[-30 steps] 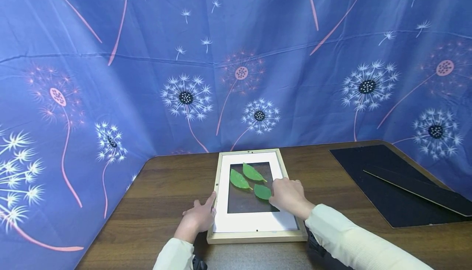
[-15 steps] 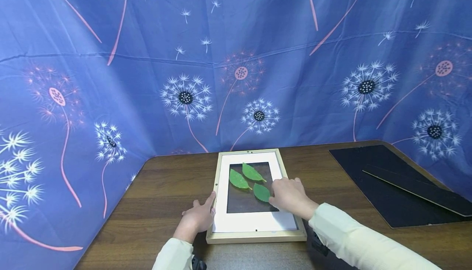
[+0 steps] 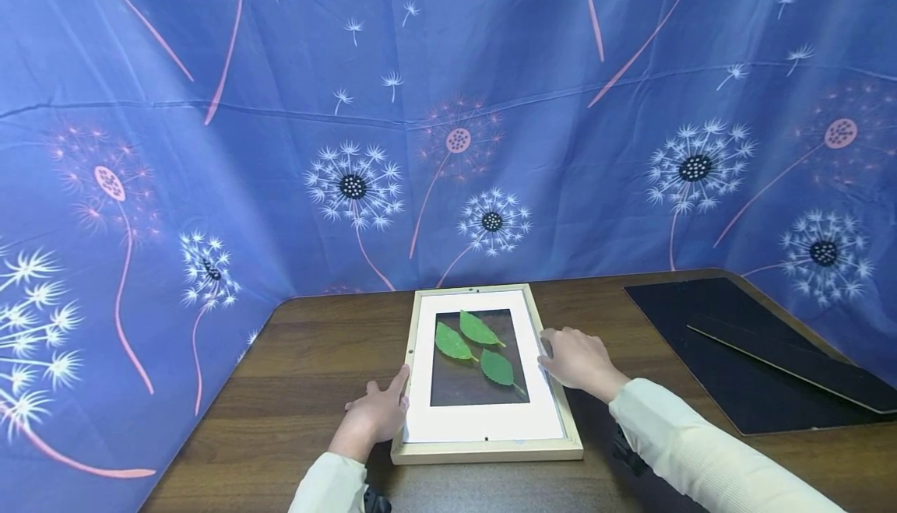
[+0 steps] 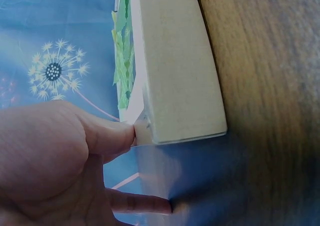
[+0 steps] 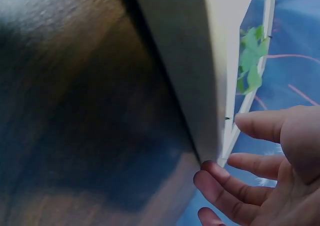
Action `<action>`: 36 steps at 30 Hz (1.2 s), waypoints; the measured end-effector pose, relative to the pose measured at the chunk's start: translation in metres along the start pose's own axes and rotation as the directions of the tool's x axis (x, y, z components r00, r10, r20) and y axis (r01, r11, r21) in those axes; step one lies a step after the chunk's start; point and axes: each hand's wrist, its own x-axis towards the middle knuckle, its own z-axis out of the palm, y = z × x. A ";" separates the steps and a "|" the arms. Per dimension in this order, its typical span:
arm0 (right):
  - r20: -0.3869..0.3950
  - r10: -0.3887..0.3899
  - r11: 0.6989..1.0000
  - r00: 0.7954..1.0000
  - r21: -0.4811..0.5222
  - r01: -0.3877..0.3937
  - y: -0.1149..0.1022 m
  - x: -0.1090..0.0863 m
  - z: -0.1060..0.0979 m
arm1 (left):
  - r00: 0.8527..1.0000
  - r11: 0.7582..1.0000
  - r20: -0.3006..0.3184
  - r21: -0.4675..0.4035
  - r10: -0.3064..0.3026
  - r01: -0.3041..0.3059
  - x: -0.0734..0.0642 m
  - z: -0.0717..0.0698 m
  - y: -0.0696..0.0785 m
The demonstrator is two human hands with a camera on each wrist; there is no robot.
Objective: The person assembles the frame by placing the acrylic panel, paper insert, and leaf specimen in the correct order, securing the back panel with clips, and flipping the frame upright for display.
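A pale wooden picture frame (image 3: 487, 455) lies on the table, with a white mat (image 3: 483, 424) around a dark window. Three green leaves lie within that window: a left leaf (image 3: 453, 341), an upper leaf (image 3: 480, 328) and a lower right leaf (image 3: 497, 367) whose stem points down to the right. My left hand (image 3: 377, 413) touches the frame's left side with an outstretched finger; in the left wrist view its thumb (image 4: 117, 136) meets the frame's edge. At the right side is my right hand (image 3: 578, 357), fingers spread and slightly bent, thumb close to the frame's rim, holding nothing.
On the right of the wooden table (image 3: 315, 357) lies a large black board (image 3: 708, 357). A narrower black piece (image 3: 792, 361) rests on top of it. A blue dandelion-print cloth (image 3: 420, 147) hangs behind and along the left.
My right hand has moved right, off the lower right leaf to the frame's right side, uncovering that leaf's stem. The leaf has turned slightly. My left hand has stayed put.
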 end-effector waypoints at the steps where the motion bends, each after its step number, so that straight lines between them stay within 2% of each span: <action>1: 0.004 0.003 1.000 1.000 0.004 -0.003 0.002 0.000 0.001 | 1.000 1.000 0.001 -0.001 -0.001 0.001 0.000 0.000 0.000; 7: 0.046 0.030 0.999 0.998 0.033 -0.032 0.009 0.002 0.006 | 1.000 1.000 0.007 -0.007 -0.015 0.015 -0.001 0.000 0.001; 15: 0.052 0.055 0.994 0.997 0.092 -0.060 0.010 0.000 0.008 | 1.000 0.999 -0.021 0.036 0.011 -0.011 -0.005 0.002 0.002; 23: 0.045 0.059 0.988 0.997 0.139 -0.065 0.018 -0.003 0.008 | 1.000 0.997 -0.020 0.071 -0.007 0.009 -0.005 0.005 0.008; 36: 0.057 0.094 0.985 0.994 0.140 -0.101 0.031 -0.008 0.001 | 0.999 0.996 -0.030 0.083 -0.019 0.021 -0.004 0.015 0.027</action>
